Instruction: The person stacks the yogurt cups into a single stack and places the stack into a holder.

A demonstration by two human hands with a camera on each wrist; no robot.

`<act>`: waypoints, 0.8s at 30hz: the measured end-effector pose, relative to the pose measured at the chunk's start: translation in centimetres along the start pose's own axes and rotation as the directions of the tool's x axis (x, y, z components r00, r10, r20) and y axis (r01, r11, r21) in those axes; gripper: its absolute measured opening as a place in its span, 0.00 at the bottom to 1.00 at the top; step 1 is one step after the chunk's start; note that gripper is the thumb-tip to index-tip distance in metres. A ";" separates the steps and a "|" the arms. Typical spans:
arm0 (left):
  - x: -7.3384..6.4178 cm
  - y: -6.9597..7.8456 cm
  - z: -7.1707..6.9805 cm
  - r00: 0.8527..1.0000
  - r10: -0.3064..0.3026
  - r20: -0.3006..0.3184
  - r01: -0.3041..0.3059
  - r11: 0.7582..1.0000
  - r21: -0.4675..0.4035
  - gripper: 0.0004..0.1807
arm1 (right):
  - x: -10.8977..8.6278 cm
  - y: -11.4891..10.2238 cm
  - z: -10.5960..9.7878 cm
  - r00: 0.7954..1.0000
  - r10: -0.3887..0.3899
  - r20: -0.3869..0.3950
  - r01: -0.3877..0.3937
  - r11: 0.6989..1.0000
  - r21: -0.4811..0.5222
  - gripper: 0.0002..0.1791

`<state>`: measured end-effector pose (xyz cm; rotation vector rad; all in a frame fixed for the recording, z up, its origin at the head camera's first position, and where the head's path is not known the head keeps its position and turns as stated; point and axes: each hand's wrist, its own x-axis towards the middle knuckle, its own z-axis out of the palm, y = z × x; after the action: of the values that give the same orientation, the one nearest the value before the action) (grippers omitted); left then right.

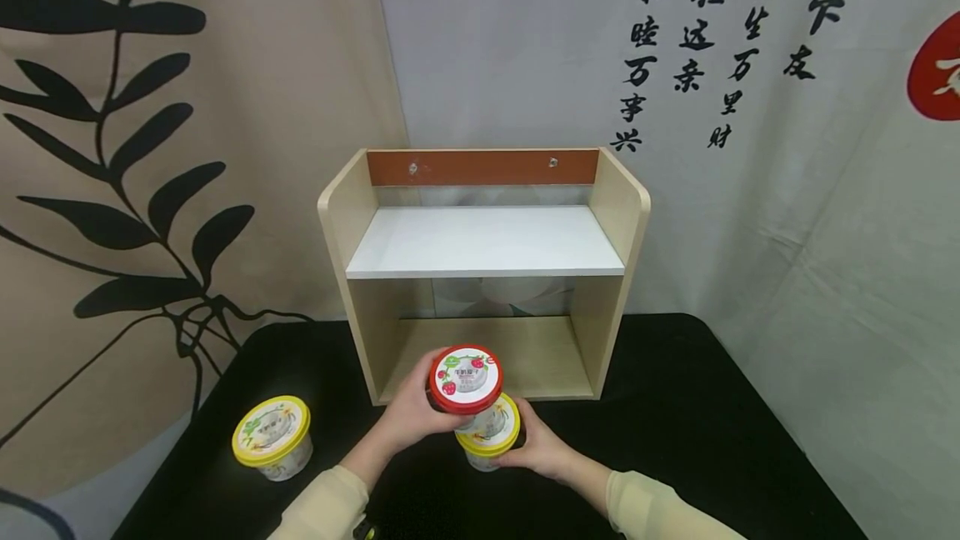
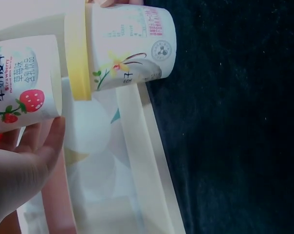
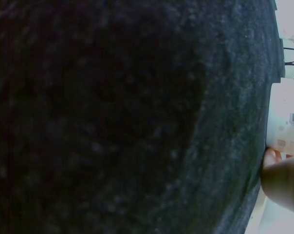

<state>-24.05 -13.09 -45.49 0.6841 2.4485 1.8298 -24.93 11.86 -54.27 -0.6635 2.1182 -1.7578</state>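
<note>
A red-lidded strawberry milk cup (image 1: 467,377) is gripped by my left hand (image 1: 416,411), its side print showing in the left wrist view as a white cup (image 2: 27,83). Just below and overlapping it in the head view is a yellow-lidded cup (image 1: 491,427), which my right hand (image 1: 546,444) grips from the right. A flower is printed on that yellow-lidded cup (image 2: 130,46) in the left wrist view. In the right wrist view, only a finger (image 3: 285,180) and part of a pale cup (image 3: 285,117) appear at the right edge. Another yellow-lidded cup (image 1: 273,436) stands on the left.
A two-level shelf unit (image 1: 483,244) with a white upper board and pale side panels stands behind my hands. It rests on a black-covered table (image 1: 697,440). Behind it hang a leaf-patterned cloth (image 1: 300,107) and a cloth with writing (image 1: 517,65).
</note>
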 end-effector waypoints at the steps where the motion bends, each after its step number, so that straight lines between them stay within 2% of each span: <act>1: 0.1 0.0 0.2 1.000 -0.003 -0.001 0.003 1.000 0.006 0.52 | 0.0 0.0 0.0 1.000 0.001 0.002 -0.001 1.000 0.002 0.48; 15: 0.8 -0.2 1.4 1.000 -0.020 0.013 0.020 1.000 0.001 0.51 | 0.1 -0.1 0.0 1.000 0.005 0.016 -0.005 1.000 0.018 0.48; 24: 0.8 -0.3 1.9 1.000 -0.005 0.011 0.005 1.000 0.009 0.52 | 0.1 -0.3 0.0 1.000 0.009 0.021 -0.010 1.000 0.018 0.48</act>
<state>-24.35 -11.19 -46.16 0.6852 2.4513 1.8093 -25.01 11.78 -53.93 -0.6632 2.0854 -1.7553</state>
